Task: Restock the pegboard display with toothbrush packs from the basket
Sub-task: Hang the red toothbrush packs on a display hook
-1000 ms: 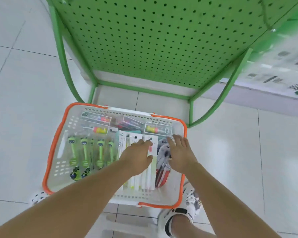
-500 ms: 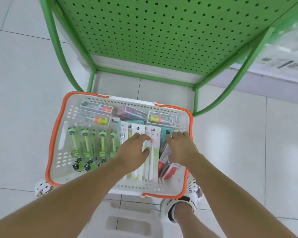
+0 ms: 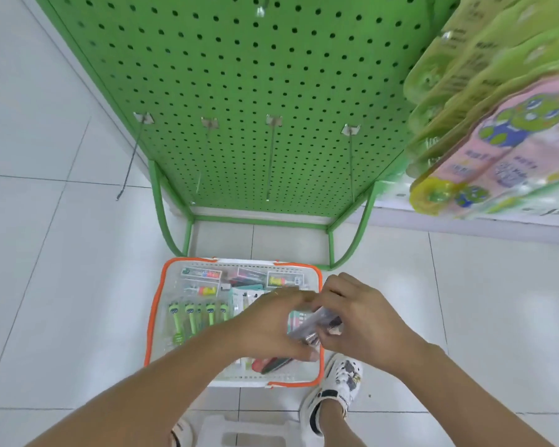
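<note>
Above the basket (image 3: pixel 153 321), we grip one blurred toothbrush pack (image 3: pixel 317 327) with both hands: left hand (image 3: pixel 271 327) curled round its near end, right hand (image 3: pixel 359 317) pinching its far end. The green pegboard (image 3: pixel 239 91) stands just beyond the basket, its hooks (image 3: pixel 271 156) bare.

No text legible. Printed lines on the pink pack (image 3: pixel 510 150) hanging at far right: blurred, characters cannot be made out. Label strips on the boxed packs (image 3: pixel 204 274) along the far side of the basket (image 3: pixel 155 317): too small to read. No numbers, brands or signs readable elsewhere.
</note>
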